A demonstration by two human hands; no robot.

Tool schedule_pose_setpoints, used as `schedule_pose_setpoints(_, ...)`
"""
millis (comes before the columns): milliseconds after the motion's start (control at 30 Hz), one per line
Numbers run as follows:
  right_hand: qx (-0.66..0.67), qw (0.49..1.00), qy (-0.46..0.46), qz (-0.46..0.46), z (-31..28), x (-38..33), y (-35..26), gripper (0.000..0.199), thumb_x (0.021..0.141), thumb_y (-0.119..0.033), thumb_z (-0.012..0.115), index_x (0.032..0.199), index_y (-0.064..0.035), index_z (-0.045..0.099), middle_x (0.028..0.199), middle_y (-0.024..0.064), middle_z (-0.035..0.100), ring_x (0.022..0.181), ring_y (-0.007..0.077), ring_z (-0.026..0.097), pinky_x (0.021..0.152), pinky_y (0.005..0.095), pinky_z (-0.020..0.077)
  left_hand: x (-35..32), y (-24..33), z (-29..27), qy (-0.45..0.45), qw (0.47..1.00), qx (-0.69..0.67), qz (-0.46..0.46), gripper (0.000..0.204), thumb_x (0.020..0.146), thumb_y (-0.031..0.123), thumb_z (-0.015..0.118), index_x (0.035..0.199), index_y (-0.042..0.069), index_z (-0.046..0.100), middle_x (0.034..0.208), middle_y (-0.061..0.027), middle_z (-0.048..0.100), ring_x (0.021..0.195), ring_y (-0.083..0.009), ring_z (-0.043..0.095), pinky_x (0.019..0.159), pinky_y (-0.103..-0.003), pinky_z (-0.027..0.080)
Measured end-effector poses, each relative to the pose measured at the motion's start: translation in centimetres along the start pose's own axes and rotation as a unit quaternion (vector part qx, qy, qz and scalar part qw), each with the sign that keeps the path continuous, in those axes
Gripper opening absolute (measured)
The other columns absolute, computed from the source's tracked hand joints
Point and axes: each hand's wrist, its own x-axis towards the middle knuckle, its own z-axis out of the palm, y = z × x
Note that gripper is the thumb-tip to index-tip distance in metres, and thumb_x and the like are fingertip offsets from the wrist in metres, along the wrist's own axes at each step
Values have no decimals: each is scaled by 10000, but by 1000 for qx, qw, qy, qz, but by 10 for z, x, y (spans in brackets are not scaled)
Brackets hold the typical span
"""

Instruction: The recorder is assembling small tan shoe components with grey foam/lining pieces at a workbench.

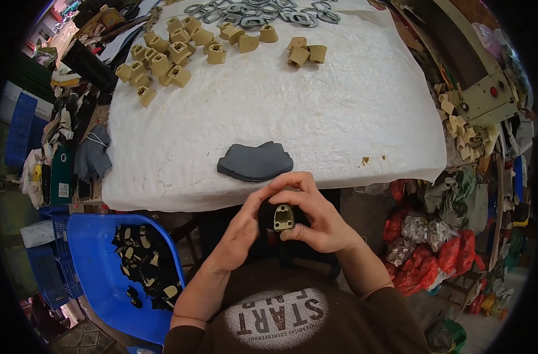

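A wide worktable (363,106) fills the upper half of the view, draped in a white, nubbly cloth with yellowish stains. Below it on the left stands a smooth blue plastic tub (95,265) holding a jumble of small blocky heel pieces wrapped in black (145,262), some showing tan faces. On the far side of the cloth lies a loose scatter of bare tan plastic heel blocks (168,53), chunky and wedge-like with hollow tops, and beyond them a row of flat grey metal rings (263,13). Near the table's front edge sits a low stack of dark grey flat cut pieces (256,160), matte and wavy-edged.

Just below that stack, in front of the chest, both hands meet around one heel block (283,217). Its tan hollowed face looks up and its sides are covered in black material. The left hand (239,233) is curled loosely, fingers pressed against the block's left side. The right hand (316,215) is closed over it from above and the right, thumb under the tan face.
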Motion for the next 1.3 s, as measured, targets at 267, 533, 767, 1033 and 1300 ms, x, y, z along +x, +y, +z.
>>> schedule_pose_setpoints(267, 51, 998, 24, 21, 18, -2, 5, 421, 826, -80, 562, 1244, -49, 513, 1324, 150, 395, 1193, 261, 369, 1004, 359, 305, 1, -2, 18, 80, 986, -145, -33, 384, 825, 120, 453, 1196, 23, 418, 996, -73, 515, 886, -109, 526, 728, -241, 458)
schedule_pose_setpoints(533, 155, 983, 97, 35, 34, -6, 15, 263, 896, -82, 476, 1139, -32, 563, 1218, 126, 439, 1073, 194, 456, 931, 326, 371, -4, -11, 26, 147, 989, 14, -5, 398, 820, 206, 541, 1163, 39, 430, 1024, -87, 499, 879, -148, 535, 741, -266, 464)
schedule_pose_setpoints(767, 292, 940, 21, 176, 5, 17, 11, 204, 899, -189, 515, 860, -14, 610, 1156, 122, 490, 931, 144, 506, 808, 287, 436, -2, -11, 9, -66, 995, -27, -64, 658, 798, 390, 702, 1242, 49, 357, 947, -92, 531, 743, -138, 549, 594, -238, 453)
schedule_pose_setpoints(1033, 243, 966, -3, 90, 16, 9, 15, 202, 914, -172, 494, 820, -13, 578, 1146, 137, 524, 834, 133, 546, 663, 233, 467, -7, -4, 15, -17, 994, 64, -84, 719, 807, 507, 640, 1247, 25, 339, 900, -79, 523, 680, -95, 527, 576, -197, 430)
schedule_pose_setpoints(1300, 295, 936, 102, 164, 35, -15, -1, 380, 953, -206, 403, 1286, -42, 488, 1203, 94, 411, 1030, 170, 456, 912, 264, 362, 1, 1, 20, 46, 987, -143, -61, 465, 888, 396, 565, 1159, 52, 408, 926, -69, 528, 737, -140, 557, 574, -240, 452)
